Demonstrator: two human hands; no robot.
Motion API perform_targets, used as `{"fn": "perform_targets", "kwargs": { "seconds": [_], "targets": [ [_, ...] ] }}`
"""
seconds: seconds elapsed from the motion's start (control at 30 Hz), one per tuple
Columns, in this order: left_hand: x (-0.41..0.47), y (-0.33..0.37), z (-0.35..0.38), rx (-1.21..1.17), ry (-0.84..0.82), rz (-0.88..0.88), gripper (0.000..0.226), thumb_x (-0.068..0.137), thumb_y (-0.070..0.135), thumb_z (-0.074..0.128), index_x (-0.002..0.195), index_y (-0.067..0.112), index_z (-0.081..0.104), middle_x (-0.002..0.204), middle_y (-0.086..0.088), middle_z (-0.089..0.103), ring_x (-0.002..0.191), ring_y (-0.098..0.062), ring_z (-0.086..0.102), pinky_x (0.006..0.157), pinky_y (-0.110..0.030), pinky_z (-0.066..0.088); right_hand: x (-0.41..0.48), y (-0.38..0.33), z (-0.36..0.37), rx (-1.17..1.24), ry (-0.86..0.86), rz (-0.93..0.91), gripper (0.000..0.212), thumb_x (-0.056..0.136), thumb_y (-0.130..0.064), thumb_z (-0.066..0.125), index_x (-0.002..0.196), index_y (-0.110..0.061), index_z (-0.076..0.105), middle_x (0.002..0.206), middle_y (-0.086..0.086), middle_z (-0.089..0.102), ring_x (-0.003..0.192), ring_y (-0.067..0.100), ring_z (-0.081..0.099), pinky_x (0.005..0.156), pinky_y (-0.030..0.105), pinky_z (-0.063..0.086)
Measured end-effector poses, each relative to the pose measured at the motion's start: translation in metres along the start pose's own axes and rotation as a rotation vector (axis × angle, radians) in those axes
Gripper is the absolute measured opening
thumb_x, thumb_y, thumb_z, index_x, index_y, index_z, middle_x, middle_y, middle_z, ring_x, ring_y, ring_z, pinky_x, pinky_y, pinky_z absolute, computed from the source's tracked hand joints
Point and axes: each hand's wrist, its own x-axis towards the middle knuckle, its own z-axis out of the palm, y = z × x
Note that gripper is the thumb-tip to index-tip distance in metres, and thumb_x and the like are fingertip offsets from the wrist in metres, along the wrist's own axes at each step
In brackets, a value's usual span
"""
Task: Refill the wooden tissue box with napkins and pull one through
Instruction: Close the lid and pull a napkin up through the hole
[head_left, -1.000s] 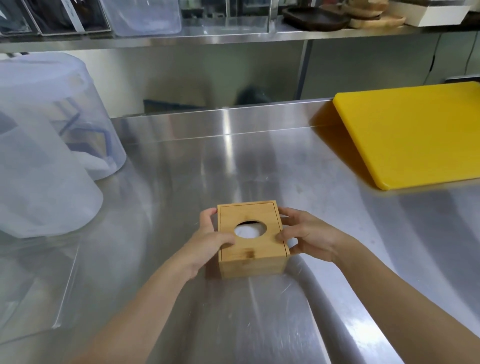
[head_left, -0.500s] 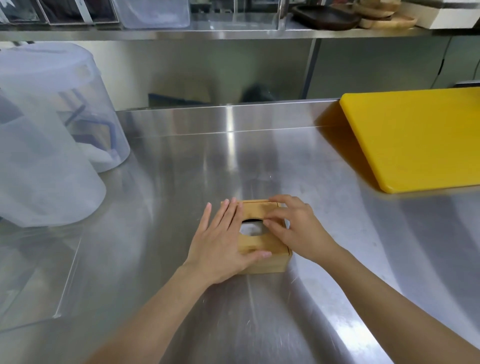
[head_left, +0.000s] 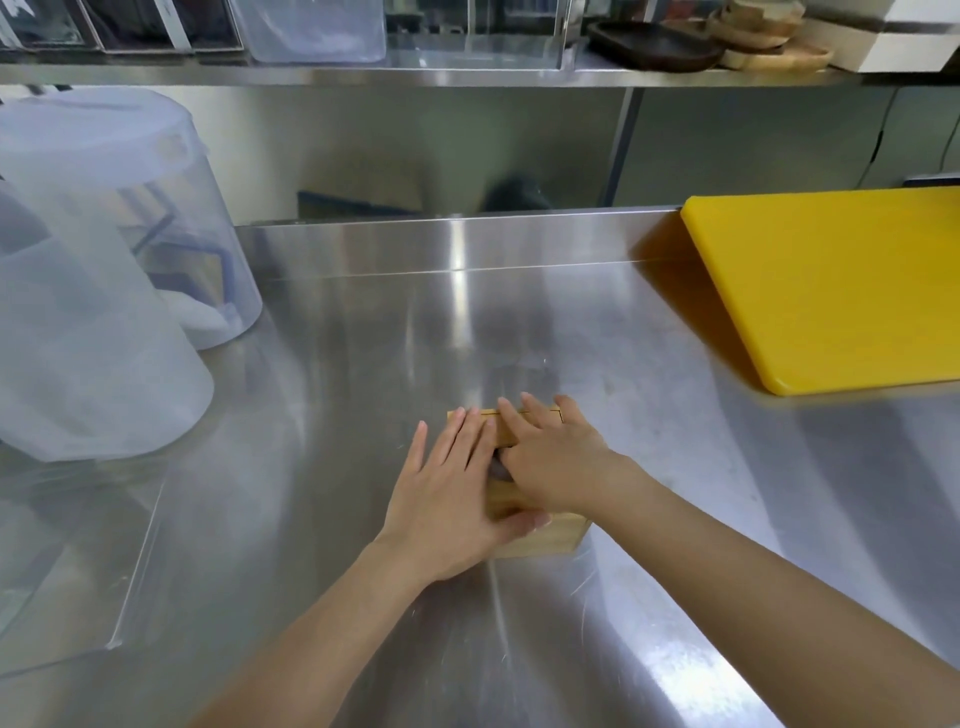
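Note:
The wooden tissue box (head_left: 548, 535) stands on the steel counter near me, mostly covered by my hands. My left hand (head_left: 452, 499) lies palm-down over its left half, with the thumb curled along the front top edge. My right hand (head_left: 556, 457) lies flat across the right half and over the round hole, fingers reaching past the far edge (head_left: 493, 414). A thin dark seam shows in the lid between my hands. No napkins are in view.
A yellow cutting board (head_left: 831, 280) lies at the right rear. Two large translucent plastic containers (head_left: 93, 291) stand at the left, with a clear acrylic sheet (head_left: 78, 561) in front of them. A steel shelf (head_left: 467, 75) holding bins and wooden trays runs overhead.
My hands went from gripping the box's sides to lying flat on its lid. The right hand slid forward and now hides the hole. The box itself has stayed where it was.

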Motion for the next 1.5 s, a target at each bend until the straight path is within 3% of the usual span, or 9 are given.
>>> {"fn": "perform_targets", "kwargs": {
  "seconds": [0.2,0.63,0.73,0.8,0.9,1.0,1.13,1.33,1.5],
  "targets": [
    [0.0,0.0,0.001,-0.08,-0.011,-0.02,0.107,0.062,0.087,0.025,0.147,0.025,0.004,0.158,0.004,0.005,0.142,-0.008,-0.01,0.116,-0.041,-0.003,0.006,-0.003,-0.005,0.049,0.168,0.053,0.036,0.096,-0.031,0.036,0.116,-0.01,0.057,0.142,0.012,0.039,0.128,0.028,0.037,0.109,0.05,0.018],
    [-0.001,0.001,-0.004,-0.125,-0.07,-0.028,0.105,0.066,0.081,0.037,0.147,0.024,0.004,0.159,0.003,-0.002,0.141,-0.007,-0.014,0.117,-0.04,0.006,0.001,0.007,0.008,0.189,0.382,-0.055,0.027,0.088,-0.022,0.046,0.086,-0.011,0.071,0.132,0.004,0.052,0.125,0.022,0.04,0.106,0.047,0.014],
    [-0.001,0.0,-0.003,-0.131,-0.07,-0.017,0.103,0.067,0.081,0.039,0.146,0.027,0.001,0.158,0.005,-0.001,0.141,-0.007,-0.013,0.116,-0.04,0.007,-0.001,0.007,0.009,0.175,0.577,-0.106,0.029,0.075,-0.016,0.047,0.055,-0.014,0.067,0.092,0.006,0.067,0.09,0.029,0.06,0.082,0.045,0.041],
    [-0.001,-0.001,-0.003,-0.124,-0.071,-0.014,0.104,0.066,0.082,0.037,0.146,0.028,-0.002,0.158,0.005,0.0,0.141,-0.007,-0.013,0.116,-0.042,0.007,-0.004,0.008,0.006,0.167,0.67,-0.135,0.035,0.071,-0.02,0.04,0.044,-0.019,0.062,0.076,0.003,0.065,0.069,0.028,0.059,0.063,0.035,0.045],
    [0.0,-0.001,-0.002,-0.119,-0.076,-0.019,0.104,0.065,0.083,0.035,0.146,0.028,-0.002,0.158,0.005,-0.001,0.141,-0.007,-0.014,0.116,-0.044,0.007,-0.005,0.011,0.004,0.17,0.67,-0.184,0.028,0.068,-0.017,0.046,0.045,-0.019,0.062,0.07,0.002,0.062,0.062,0.025,0.054,0.063,0.03,0.035],
    [0.0,0.0,-0.002,-0.12,-0.086,-0.034,0.106,0.064,0.083,0.033,0.147,0.023,0.004,0.158,0.005,-0.003,0.14,-0.006,-0.015,0.116,-0.044,0.006,-0.007,0.013,0.006,0.248,0.591,-0.257,0.016,0.062,-0.005,0.062,0.05,-0.015,0.061,0.058,0.001,0.06,0.058,0.025,0.054,0.062,0.035,0.041],
    [0.0,0.002,-0.005,-0.098,-0.105,-0.036,0.109,0.064,0.083,0.029,0.148,0.02,0.002,0.159,0.002,-0.005,0.141,-0.008,-0.016,0.116,-0.045,0.006,-0.006,0.019,0.005,0.343,0.44,-0.224,0.011,0.075,-0.01,0.056,0.065,-0.012,0.055,0.062,0.0,0.06,0.072,0.021,0.051,0.077,0.033,0.035],
    [-0.001,0.002,-0.006,-0.086,-0.118,-0.039,0.107,0.064,0.082,0.028,0.148,0.019,0.007,0.159,0.001,-0.006,0.141,-0.009,-0.016,0.115,-0.046,0.006,-0.009,0.018,0.005,0.431,0.41,-0.256,0.022,0.077,-0.011,0.054,0.071,-0.022,0.036,0.059,-0.014,0.038,0.068,0.016,0.041,0.078,0.029,0.033],
    [0.002,-0.001,-0.006,-0.143,-0.171,-0.016,0.1,0.065,0.081,0.032,0.146,0.025,0.014,0.158,0.002,-0.007,0.14,-0.007,-0.016,0.115,-0.051,0.0,-0.01,0.02,0.009,0.707,0.385,-0.22,0.015,0.076,0.003,0.052,0.081,-0.011,0.054,0.083,0.0,0.062,0.074,0.013,0.049,0.069,0.007,0.029]
  ]
}}
